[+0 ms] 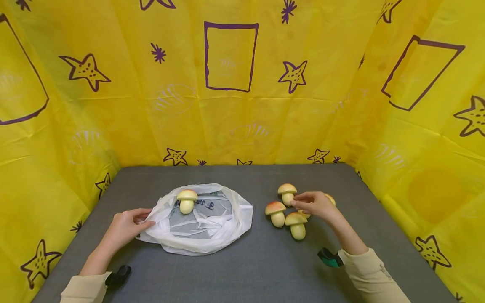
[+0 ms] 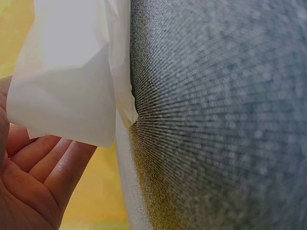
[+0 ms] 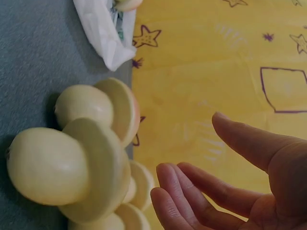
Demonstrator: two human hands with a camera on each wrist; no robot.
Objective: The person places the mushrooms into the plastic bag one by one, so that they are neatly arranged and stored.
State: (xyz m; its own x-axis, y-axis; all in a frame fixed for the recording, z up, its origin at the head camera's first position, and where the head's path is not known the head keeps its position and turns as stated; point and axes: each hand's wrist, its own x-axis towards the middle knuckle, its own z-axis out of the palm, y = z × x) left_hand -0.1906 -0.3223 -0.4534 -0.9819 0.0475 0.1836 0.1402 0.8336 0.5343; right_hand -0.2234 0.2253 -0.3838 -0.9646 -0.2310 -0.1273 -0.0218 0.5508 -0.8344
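A white plastic bag (image 1: 242,210) lies with its mouth spread wide, and one toy mushroom (image 1: 187,202) with a reddish-yellow cap is inside it. My left hand (image 1: 126,227) pinches the bag's left rim between thumb and fingers; in the left wrist view the white plastic (image 2: 67,72) hides the fingertips. Right of the bag, several similar mushrooms stand in a group, among them a left one (image 1: 275,214), a front one (image 1: 297,226) and a back one (image 1: 287,193). Above the group is my right hand (image 1: 316,205), partly covering two mushrooms. The right wrist view shows its thumb and fingers apart, holding nothing.
Both hands are over a dark grey table (image 1: 227,277). Yellow curtains (image 1: 242,126) printed with purple starfish and frames enclose it at the back and both sides. Each wrist carries a dark strap, the left strap (image 1: 119,275) and the right strap (image 1: 329,257).
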